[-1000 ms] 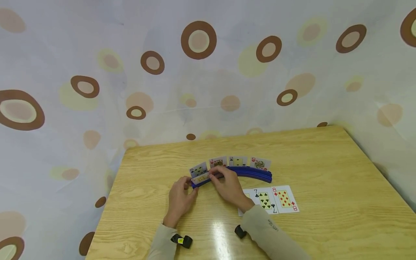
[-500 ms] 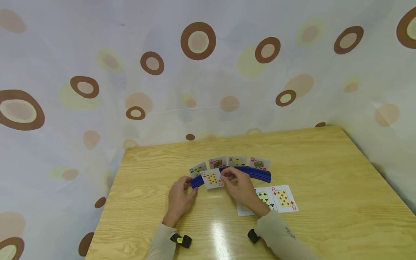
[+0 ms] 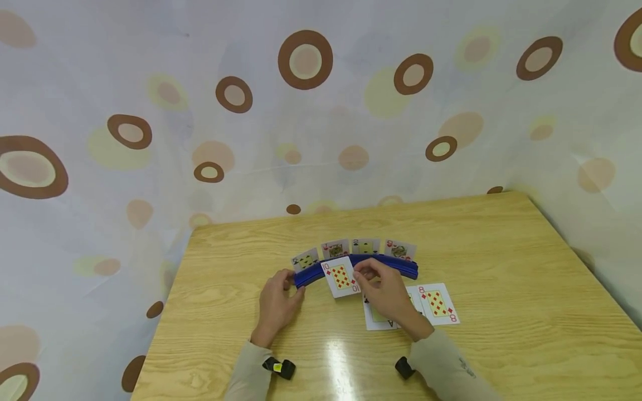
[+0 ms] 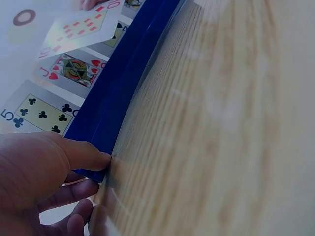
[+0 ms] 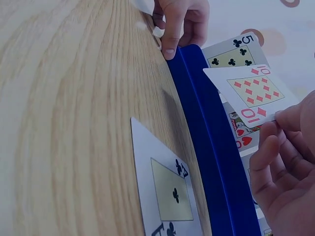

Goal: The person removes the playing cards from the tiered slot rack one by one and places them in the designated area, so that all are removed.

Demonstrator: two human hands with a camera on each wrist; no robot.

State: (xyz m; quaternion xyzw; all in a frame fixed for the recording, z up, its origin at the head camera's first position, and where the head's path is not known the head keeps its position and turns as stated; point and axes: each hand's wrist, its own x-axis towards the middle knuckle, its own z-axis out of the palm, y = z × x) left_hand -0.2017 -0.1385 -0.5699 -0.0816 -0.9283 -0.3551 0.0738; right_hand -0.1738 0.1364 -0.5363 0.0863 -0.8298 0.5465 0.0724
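A pale cloth (image 3: 321, 125) with brown, peach and yellow circles hangs behind the wood-grained bench (image 3: 511, 267), whose top shows a bright glare (image 3: 339, 367).

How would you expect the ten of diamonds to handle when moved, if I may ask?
The ten of diamonds is likely light, being a thin card. It seems fairly stiff, jutting out almost flat from the right hand. Pinched at one edge, it might swivel if bumped.

This looks like a screened-off corner, room type unclear, with circle-patterned sheeting (image 3: 261, 139) filling the upper frame behind a wood-grain worktop (image 3: 501, 262).
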